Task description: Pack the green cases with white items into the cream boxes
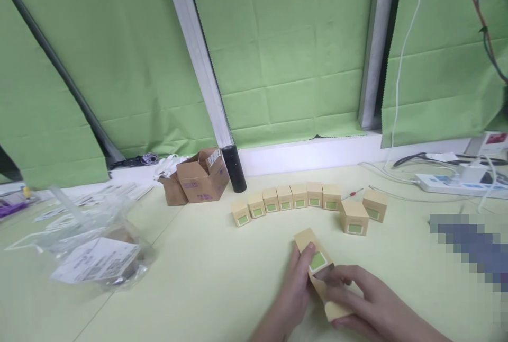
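Low in the middle, my left hand (296,286) is closed around a small tan cardboard box (305,240) with a green label. The box is tilted, its thumb side facing up and its near end open. A long flap (336,310) hangs out from that end. My right hand (361,297) is at the open end, fingers bent into the mouth and others under the flap. Whether anything sits between those fingertips is hidden. Beyond my hands, several similar boxes (286,199) stand in a curved row, with another box (354,218) in front at the right.
A black cylinder (234,170) stands beside an open brown carton (202,178) by the wall. Left lies a clear plastic bag (130,236) with a printed sheet (97,260). A white power strip (448,184) and cables are at right. A small red-ended item (352,194) lies behind the boxes.
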Tool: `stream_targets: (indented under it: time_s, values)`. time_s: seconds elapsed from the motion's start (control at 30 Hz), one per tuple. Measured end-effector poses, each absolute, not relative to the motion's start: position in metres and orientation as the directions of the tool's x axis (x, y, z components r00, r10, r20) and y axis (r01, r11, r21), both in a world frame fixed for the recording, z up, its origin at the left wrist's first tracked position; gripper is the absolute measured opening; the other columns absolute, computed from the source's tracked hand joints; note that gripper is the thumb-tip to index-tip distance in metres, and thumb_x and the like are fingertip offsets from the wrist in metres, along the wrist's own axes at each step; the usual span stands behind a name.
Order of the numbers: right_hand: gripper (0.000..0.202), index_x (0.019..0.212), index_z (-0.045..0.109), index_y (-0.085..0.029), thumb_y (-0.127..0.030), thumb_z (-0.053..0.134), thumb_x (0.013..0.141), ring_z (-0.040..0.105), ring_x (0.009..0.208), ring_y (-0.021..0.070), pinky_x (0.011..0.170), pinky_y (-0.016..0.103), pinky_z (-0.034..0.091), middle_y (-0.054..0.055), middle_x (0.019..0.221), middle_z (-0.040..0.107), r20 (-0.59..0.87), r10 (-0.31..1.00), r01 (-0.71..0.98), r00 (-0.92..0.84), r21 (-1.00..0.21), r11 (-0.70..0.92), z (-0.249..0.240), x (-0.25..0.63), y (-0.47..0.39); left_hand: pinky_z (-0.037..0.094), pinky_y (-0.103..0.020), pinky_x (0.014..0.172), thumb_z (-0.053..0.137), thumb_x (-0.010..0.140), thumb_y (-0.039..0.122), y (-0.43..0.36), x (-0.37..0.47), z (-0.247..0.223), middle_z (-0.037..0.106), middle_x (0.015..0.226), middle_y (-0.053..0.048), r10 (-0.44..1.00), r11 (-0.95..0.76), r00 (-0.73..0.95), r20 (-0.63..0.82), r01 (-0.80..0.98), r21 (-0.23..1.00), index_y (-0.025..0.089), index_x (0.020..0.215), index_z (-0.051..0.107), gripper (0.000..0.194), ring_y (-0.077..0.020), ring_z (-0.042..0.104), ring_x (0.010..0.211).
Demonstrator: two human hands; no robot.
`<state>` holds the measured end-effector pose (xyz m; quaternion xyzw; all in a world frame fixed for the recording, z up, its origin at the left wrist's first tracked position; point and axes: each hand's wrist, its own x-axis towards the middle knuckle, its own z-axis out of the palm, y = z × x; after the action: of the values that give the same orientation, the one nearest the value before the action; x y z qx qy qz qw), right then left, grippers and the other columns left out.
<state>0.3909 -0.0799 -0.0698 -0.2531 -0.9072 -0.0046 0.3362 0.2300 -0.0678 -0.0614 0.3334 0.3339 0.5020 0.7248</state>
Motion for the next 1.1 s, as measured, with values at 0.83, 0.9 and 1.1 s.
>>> stream_targets:
  time_s: [0.83,0.9,1.1]
  values:
    - [0.061,0.126,0.031,-0.03,-0.03,0.067,0.077,0.041,0.122,0.029,0.096,0.044,0.045,0.011,0.127,0.038,0.456,0.843,0.433,-0.285,-0.723,0.538,-0.097,0.389,-0.08,0.041,-0.036,0.092,0.057,0.082,0.038,-0.069,0.232,-0.075,0.057,0.118,-0.011,0.946,0.032,0.319,0.052,-0.254,0.967,0.018,0.118,0.04,0.045,-0.0249,0.052,0.111]
    - [0.078,0.132,0.023,-0.032,-0.034,0.071,0.072,0.04,0.124,0.0304,0.097,0.046,0.043,0.011,0.135,0.033,0.383,0.872,0.365,-0.305,-0.798,0.479,-0.098,0.391,-0.077,0.043,-0.037,0.089,0.06,0.081,0.037,-0.07,0.23,-0.077,0.056,0.115,-0.012,0.952,-0.065,0.274,0.134,-0.248,0.967,0.02,0.12,0.031,0.052,-0.0241,0.055,0.105]
    - [0.033,0.115,0.053,-0.028,-0.043,0.052,0.085,0.055,0.106,0.025,0.089,0.036,0.049,0.007,0.114,0.056,0.332,0.925,0.142,-0.183,-0.922,0.359,-0.092,0.396,-0.071,0.031,-0.043,0.103,0.063,0.077,0.033,-0.074,0.225,-0.087,0.031,0.138,-0.016,0.895,-0.279,0.384,0.229,0.079,0.957,0.022,0.127,0.029,0.061,-0.029,0.037,0.126]
